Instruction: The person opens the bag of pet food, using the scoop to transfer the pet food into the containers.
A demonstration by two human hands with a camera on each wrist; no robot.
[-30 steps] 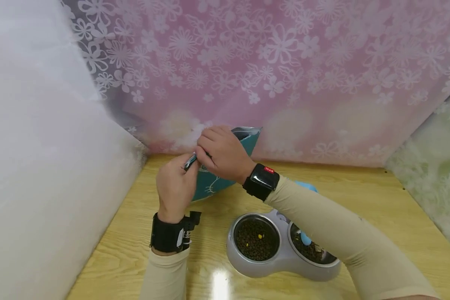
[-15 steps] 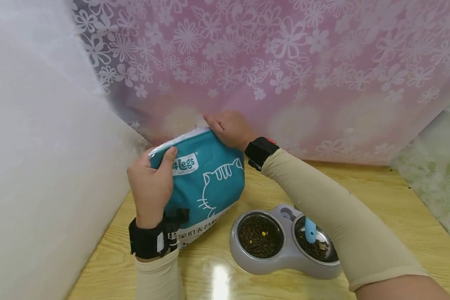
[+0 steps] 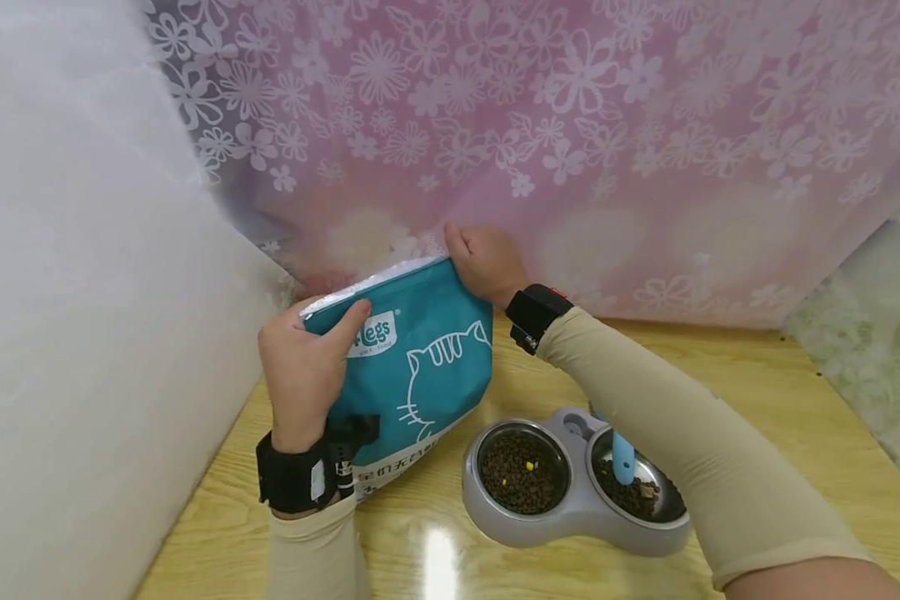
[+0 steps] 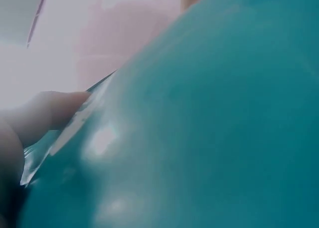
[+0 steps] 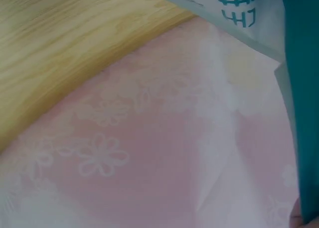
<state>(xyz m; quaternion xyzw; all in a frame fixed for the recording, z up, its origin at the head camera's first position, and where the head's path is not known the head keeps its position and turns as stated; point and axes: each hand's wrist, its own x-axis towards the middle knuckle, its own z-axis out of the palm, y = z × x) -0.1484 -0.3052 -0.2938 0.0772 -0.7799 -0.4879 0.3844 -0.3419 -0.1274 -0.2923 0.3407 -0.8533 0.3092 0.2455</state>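
Observation:
A teal pet food bag [image 3: 438,333] with a white cat outline and a white lower part stands tilted at the back left of the table in the head view. My left hand [image 3: 305,362] grips its top left corner, the thumb lying across the front. At the top right corner, my right hand [image 3: 489,265] holds the bag's edge with curled fingers. A silvery strip of lining shows along the top; the bag's contents are hidden. Teal film [image 4: 214,118] fills most of the left wrist view. Only a bit of fingertip [image 5: 297,214] appears in the right wrist view, at the bag's edge.
In front of the bag, a grey double bowl stand [image 3: 570,533] holds two metal bowls with brown kibble. A light blue handle [image 3: 623,460] rises from the right bowl, partly under my right forearm. Behind the wooden table [image 3: 765,400] hangs a pink floral sheet [image 3: 570,167]; a white sheet [image 3: 105,250] borders the left.
Both hands were close together at the bag's top edge; they have spread to its two corners. The bag has turned its printed front toward me, and over the last half second moved only slightly.

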